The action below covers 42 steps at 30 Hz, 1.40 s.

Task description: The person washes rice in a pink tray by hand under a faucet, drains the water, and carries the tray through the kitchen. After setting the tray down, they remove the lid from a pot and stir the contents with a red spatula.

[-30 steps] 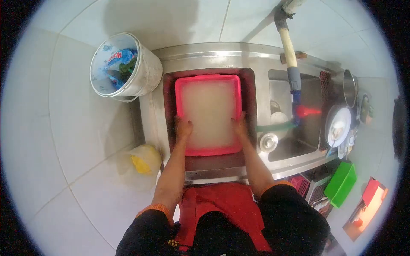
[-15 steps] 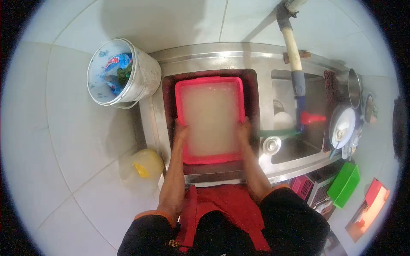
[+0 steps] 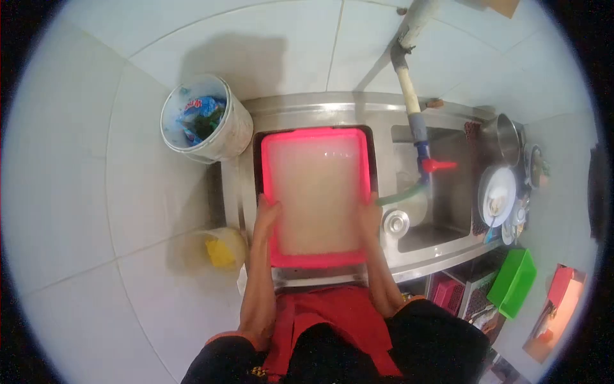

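Observation:
A bright pink-red rectangular basin [image 3: 320, 259] sits over the left sink bowl, filled with cloudy whitish liquid [image 3: 316, 198]. My left hand [image 3: 268, 214] grips its left side, thumb over the rim. On the right side, my right hand [image 3: 368, 214] holds the rim in the same way, somewhat blurred. The fingers of both hands are hidden beneath the basin's edges. The basin looks roughly level and hides most of the left sink bowl.
A pipe with a red-handled tap [image 3: 438, 165] and green hose [image 3: 403, 194] hangs by the right sink bowl [image 3: 448, 224]. A strainer [image 3: 396, 223] lies between bowls. Left are a white bucket [image 3: 236, 131] and yellowish container [image 3: 236, 246]; right are plates [image 3: 495, 214] and a steel pot [image 3: 505, 137].
The basin looks larger and covers more of the sink bowl, so it has risen in both hands. The camera view has also shifted.

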Tool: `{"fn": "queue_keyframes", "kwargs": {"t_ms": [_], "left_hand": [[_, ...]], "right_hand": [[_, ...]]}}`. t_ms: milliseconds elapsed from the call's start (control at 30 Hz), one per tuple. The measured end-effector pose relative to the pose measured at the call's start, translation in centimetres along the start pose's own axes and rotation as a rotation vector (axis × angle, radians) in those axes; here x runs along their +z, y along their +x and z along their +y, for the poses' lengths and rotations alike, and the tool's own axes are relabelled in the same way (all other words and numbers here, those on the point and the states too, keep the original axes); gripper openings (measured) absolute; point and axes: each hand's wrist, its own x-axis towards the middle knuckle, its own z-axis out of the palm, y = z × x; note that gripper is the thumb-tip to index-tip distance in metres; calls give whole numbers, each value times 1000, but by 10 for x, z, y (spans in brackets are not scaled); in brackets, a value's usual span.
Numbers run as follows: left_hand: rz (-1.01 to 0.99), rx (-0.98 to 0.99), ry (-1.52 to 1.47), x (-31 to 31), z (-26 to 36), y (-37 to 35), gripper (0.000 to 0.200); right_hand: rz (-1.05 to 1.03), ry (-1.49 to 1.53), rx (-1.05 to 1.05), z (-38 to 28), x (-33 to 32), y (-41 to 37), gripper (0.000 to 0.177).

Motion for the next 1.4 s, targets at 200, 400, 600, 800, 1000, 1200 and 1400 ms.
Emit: {"fn": "queue_keyframes", "kwargs": {"t_ms": [200,400,600,800,1000,1200,1400], "left_hand": [[-126,153,-60,-16,-1,-19,81],[-161,145,18,-29,68,-74,46],[-126,224,89,-48,88,-106,35],[-38,258,199,-72,118,-145,29],[-11,310,109,-78,114,-163,29],[3,331,-7,-85,107,-184,35],[-10,255,45,-92,101,-203,43]], "right_hand": [[203,37,-232,25,-12,-5,22],[41,168,-209,13,-46,-8,28],[12,464,-133,-5,-66,-23,17],[-183,529,19,-35,-89,-37,14],[-275,531,64,-39,-91,-29,23],[-214,745,89,-16,-78,-49,70],[-219,607,95,9,-79,-82,42]]}}
